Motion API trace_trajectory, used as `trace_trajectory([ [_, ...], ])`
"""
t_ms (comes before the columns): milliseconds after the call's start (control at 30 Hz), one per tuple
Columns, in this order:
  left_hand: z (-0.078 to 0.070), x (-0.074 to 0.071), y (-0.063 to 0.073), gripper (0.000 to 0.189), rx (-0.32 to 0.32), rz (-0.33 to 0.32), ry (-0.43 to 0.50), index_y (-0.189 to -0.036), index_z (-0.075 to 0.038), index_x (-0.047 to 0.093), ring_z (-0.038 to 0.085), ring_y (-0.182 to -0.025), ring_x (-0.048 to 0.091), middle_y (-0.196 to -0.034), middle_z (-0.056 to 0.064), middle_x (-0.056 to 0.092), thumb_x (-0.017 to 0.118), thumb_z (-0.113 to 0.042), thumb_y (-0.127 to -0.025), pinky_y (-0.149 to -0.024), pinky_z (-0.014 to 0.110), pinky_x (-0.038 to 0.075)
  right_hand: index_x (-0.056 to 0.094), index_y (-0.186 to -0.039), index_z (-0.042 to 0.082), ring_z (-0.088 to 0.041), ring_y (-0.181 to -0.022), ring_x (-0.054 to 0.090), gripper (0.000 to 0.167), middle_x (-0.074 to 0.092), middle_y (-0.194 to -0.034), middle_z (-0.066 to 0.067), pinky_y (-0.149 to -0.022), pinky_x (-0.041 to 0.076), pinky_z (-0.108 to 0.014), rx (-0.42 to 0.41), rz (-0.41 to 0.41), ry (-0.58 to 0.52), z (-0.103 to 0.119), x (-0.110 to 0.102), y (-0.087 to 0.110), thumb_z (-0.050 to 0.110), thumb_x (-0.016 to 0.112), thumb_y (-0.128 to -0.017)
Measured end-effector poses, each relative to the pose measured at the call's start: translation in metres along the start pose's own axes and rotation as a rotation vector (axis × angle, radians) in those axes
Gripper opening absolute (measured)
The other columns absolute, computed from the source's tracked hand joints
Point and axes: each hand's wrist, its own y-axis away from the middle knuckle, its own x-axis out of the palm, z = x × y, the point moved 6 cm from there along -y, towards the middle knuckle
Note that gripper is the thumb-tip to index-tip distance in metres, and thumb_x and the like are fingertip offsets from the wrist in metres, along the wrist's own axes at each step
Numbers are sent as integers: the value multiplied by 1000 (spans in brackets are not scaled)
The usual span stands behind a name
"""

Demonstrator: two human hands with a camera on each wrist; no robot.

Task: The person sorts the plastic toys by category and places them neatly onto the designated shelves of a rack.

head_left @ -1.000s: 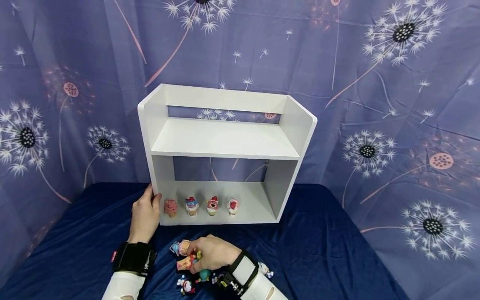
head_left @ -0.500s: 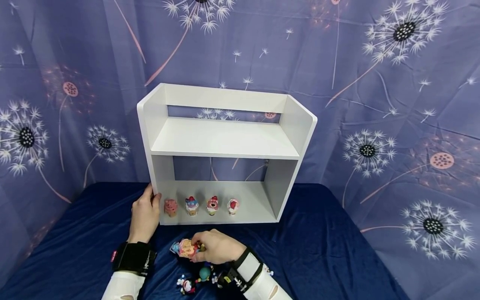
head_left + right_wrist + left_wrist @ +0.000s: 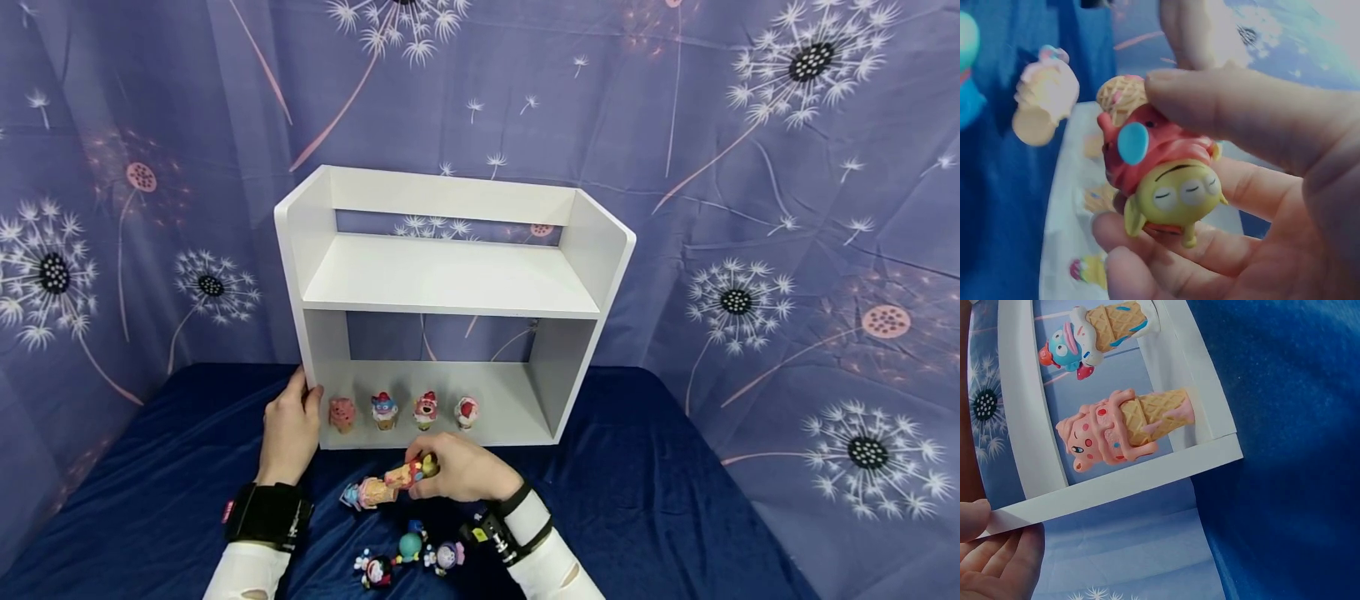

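My right hand (image 3: 471, 471) holds an ice-cream-cone figurine (image 3: 1163, 153) just in front of the shelf. It has a red swirl, a waffle cone and a yellow three-eyed head, turned head-down in the right wrist view. Thumb and fingers close on its sides. At the white shelf's (image 3: 442, 275) left side, my left hand (image 3: 290, 429) grips the panel edge, thumb on one face and fingers on the other. On the lower board stand a pink cone figurine (image 3: 1110, 431), a blue-faced one (image 3: 1088, 337), a red one (image 3: 425, 410) and a white-and-red one (image 3: 466, 412).
Another cone figurine (image 3: 369, 493) lies on the dark blue cloth (image 3: 645, 500), overlapping the held one in the head view. Nearer me lie a black-and-white figurine (image 3: 372, 570), a teal one (image 3: 410, 547) and a purple one (image 3: 446, 557). A dandelion-print curtain (image 3: 525, 100) hangs behind.
My right hand has lifted the three-eyed figurine from beside the other toys and carried it up and right toward the shelf. The left hand stays at the side panel.
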Motion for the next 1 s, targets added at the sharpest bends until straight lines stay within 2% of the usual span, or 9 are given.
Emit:
trace_trajectory([
  [167, 0, 0, 0, 29, -3, -2, -6, -128, 3, 53, 46, -93, 65, -108, 31, 64, 54, -3, -100, -73, 58, 49, 66, -105, 21, -4, -76, 52, 28, 60, -91, 12, -67, 45, -22, -10, -60, -42, -11, -21, 10, 22, 81, -82],
  [333, 0, 1, 0, 28, -5, -1, -7, -128, 3, 54, 46, -93, 64, -107, 31, 64, 54, -3, -100, -72, 58, 49, 65, -102, 22, -7, -79, 55, 27, 59, -93, 11, -71, 47, -25, 15, -130, -84, -26, -41, 23, 19, 82, -81],
  [633, 0, -1, 0, 30, -21, -6, -3, -129, 2, 53, 46, -96, 64, -110, 31, 64, 54, -3, -100, -74, 58, 49, 67, -107, 18, -16, -92, 54, 30, 60, -103, 3, -80, 46, -35, 77, -266, -51, -49, -67, 39, 16, 81, -80],
  [1000, -1, -1, 0, 30, -10, -13, -6, -129, 3, 53, 48, -95, 64, -109, 32, 64, 54, -2, -99, -74, 58, 48, 70, -107, 14, -14, -80, 55, 31, 63, -100, -1, -72, 47, -33, 181, -401, -47, -72, -85, 51, 13, 79, -77],
])
